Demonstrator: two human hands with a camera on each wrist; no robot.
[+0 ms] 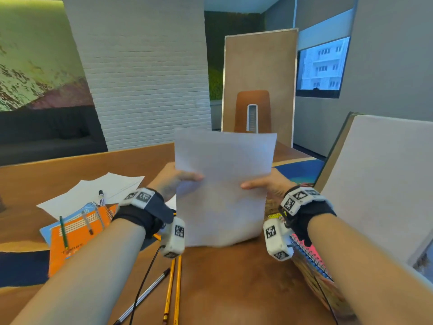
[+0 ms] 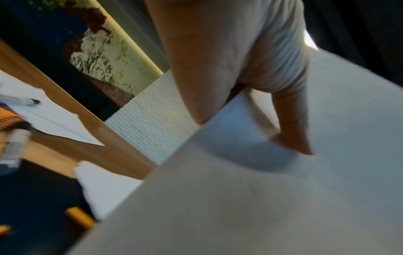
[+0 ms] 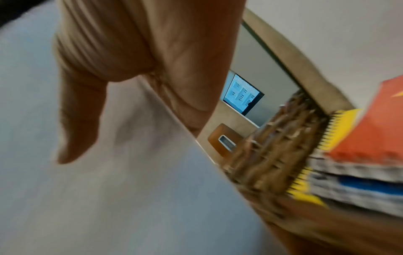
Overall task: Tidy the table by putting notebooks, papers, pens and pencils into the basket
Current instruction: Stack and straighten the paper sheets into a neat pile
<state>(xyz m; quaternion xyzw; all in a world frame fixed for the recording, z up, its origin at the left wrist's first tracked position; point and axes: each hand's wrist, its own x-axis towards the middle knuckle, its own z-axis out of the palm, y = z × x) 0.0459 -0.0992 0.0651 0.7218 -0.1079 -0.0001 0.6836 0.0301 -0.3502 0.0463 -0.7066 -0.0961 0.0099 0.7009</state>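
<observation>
- Forearms nearest the head camera, each with a strapped wrist unit; left hand (image 1: 172,181) and right hand (image 1: 269,184) raised side by side over the wooden table (image 1: 222,277)
- Paper sheets (image 1: 222,184) held upright between the 2 hands, bottom edge at or just above the tabletop; cannot tell whether it touches
- Left hand: thumb laid across the near face at the left edge, remaining fingers hidden behind; pinch grip, confirmed in left wrist view, thumb (image 2: 292,124) flat on paper
- Right hand: thumb (image 3: 80,110) pressed on the near face at the right edge, fingers behind; same pinch grip
- Below the left wrist: 2 yellow pencils (image 1: 173,289) lying parallel on the table; a grey pen (image 1: 145,296) just left of them
- Left of the left forearm: orange spiral notebook (image 1: 77,240) on a blue one, a green pencil (image 1: 63,232) and a grey pen lying on its cover; loose white sheets (image 1: 93,191) beyond it with a black-capped marker (image 1: 101,197) on them
- Under and right of the right wrist: woven basket (image 1: 311,277) with spiral notebooks (image 1: 311,252) inside; right wrist view shows a yellow-edged and a red cover there
- Right of the basket: a leaning board (image 1: 375,172)
</observation>
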